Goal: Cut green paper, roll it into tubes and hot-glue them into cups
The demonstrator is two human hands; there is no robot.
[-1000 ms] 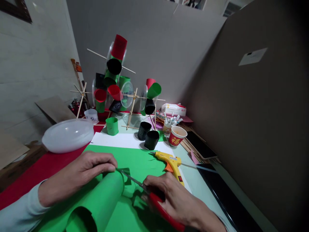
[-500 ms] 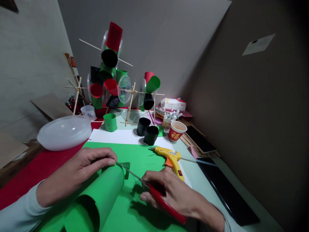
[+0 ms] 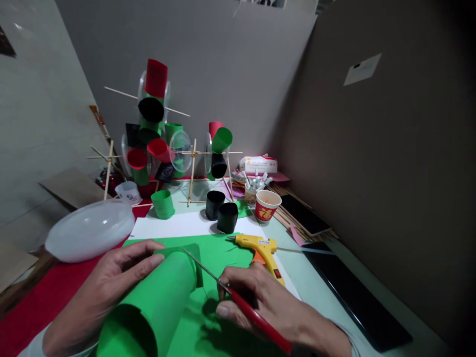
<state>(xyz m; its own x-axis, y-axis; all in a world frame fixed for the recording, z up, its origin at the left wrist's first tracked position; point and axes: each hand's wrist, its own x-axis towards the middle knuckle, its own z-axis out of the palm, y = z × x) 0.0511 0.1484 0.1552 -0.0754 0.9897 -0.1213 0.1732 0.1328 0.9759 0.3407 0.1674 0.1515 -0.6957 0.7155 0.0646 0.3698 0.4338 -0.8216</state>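
A roll of green paper (image 3: pixel 163 292) lies slanting across the front of the table, its near end curled into a tube. My left hand (image 3: pixel 122 272) grips it at the far left edge, thumb and fingers on the paper. My right hand (image 3: pixel 256 297) is closed round the red handles of a pair of scissors (image 3: pixel 256 320). The thin blades point up and left, over the far end of the roll, where a darker flap of green paper (image 3: pixel 197 265) sticks out. Beneath lies a flat green sheet (image 3: pixel 219 248).
A yellow glue gun (image 3: pixel 260 248) rests just beyond my right hand. Black paper rings (image 3: pixel 227 218), a green ring (image 3: pixel 162 204) and a red paper cup (image 3: pixel 267 207) stand farther back. Stick frames with coloured tubes (image 3: pixel 148 124) rise behind. A white bowl (image 3: pixel 91 230) sits left, a black panel (image 3: pixel 357 297) right.
My left hand has shifted left along the paper. The scissor blades have drawn together, and more of the dark flap shows at the roll's far end. The camera view has tilted up.
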